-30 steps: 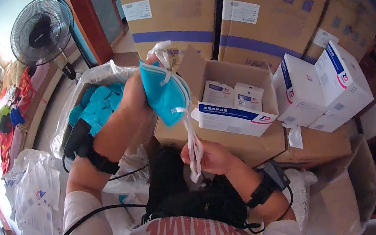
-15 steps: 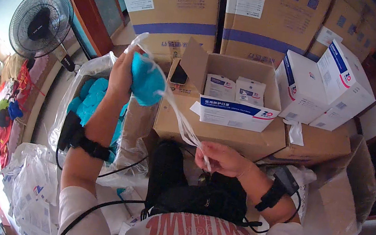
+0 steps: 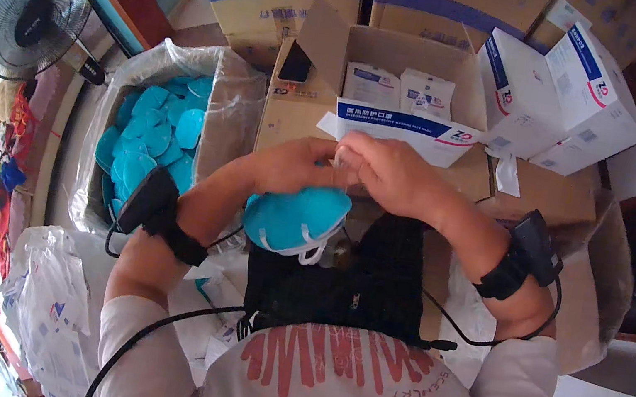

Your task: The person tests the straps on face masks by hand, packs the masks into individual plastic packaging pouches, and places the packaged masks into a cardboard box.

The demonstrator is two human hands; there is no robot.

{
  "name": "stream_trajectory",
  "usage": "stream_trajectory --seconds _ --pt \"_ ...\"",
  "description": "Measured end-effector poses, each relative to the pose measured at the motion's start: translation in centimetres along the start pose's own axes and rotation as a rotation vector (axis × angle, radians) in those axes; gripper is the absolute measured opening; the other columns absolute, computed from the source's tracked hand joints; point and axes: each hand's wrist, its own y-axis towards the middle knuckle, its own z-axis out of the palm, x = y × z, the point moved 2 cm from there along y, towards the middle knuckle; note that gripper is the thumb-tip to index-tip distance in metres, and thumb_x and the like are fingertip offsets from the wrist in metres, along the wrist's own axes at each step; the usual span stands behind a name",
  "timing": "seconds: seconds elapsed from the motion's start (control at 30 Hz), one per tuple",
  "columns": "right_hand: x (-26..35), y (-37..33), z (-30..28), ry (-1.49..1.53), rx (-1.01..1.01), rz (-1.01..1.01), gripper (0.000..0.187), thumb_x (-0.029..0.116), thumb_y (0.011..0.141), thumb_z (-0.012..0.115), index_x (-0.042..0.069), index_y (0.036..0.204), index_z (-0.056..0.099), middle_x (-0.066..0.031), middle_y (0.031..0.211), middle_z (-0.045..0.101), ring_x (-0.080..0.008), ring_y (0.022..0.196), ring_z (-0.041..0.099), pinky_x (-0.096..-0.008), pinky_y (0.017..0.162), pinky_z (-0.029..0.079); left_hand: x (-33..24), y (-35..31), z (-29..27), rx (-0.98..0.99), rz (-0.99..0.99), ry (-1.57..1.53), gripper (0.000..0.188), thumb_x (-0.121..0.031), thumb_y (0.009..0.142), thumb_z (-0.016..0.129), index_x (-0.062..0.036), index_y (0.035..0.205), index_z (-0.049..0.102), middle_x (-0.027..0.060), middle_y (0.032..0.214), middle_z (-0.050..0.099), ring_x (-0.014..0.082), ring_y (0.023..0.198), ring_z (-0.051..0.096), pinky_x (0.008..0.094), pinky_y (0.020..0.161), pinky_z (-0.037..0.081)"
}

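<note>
White carton [image 3: 408,124] just beyond right hand [image 3: 394,173], fan [image 3: 39,17] leftward

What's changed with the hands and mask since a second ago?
The left hand has brought the teal mask rightward, closer to the body; the right hand has moved forward to meet it. The white straps no longer stretch between them. No release shows. The open white box, its packets and the mask pile stay put.
</note>
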Motion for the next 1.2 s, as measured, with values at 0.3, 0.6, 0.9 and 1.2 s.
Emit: stream_trajectory --seconds 0.3,0.6,0.9,1.2 --pt "-0.7 -0.3 0.9 0.097 -0.071 0.109 0.021 0.021 0.086 0.041 0.002 0.087 0.049 -0.0185 0.078 0.056 -0.0344 0.075 0.055 -0.0389 0.064 0.043 2.0 -1.3 1.5 -0.041 -0.109 -0.356 0.038 -0.039 0.082 0.049 -0.0065 0.103 0.053 0.0047 0.083 0.057 0.0127 0.075 0.053 0.0266 0.068 0.043" --pt "-1.8 -0.4 1.4 0.362 0.033 0.286 0.022 0.020 0.088 0.041 0.001 0.084 0.050 -0.0048 0.063 0.050 -0.0125 0.059 0.047 -0.0262 0.057 0.040 2.2 -1.5 1.9 0.074 -0.137 -0.203 0.032 -0.035 0.084 0.046 -0.0064 0.096 0.056 0.0040 0.082 0.057 0.0118 0.076 0.053 0.0261 0.068 0.042" --pt "-1.0 -0.2 1.4 0.337 0.167 0.252 0.022 0.023 0.089 0.040 0.003 0.085 0.048 0.0002 0.067 0.046 -0.0056 0.061 0.041 -0.0207 0.055 0.036 2.0 -1.7 2.2 -0.184 -0.023 0.187 0.033 -0.035 0.078 0.056 -0.0034 0.086 0.060 0.0110 0.067 0.058 0.0178 0.061 0.054 0.0293 0.060 0.043" --pt "-0.9 -0.6 1.3 0.604 0.173 0.289 0.018 0.021 0.088 0.045 0.003 0.088 0.049 0.0031 0.075 0.049 -0.0042 0.062 0.041 -0.0200 0.054 0.036 1.5 -2.1 1.9 -0.110 0.038 -0.008 0.028 -0.030 0.078 0.058 -0.0029 0.087 0.057 0.0046 0.066 0.056 0.0104 0.061 0.050 0.0271 0.058 0.041"
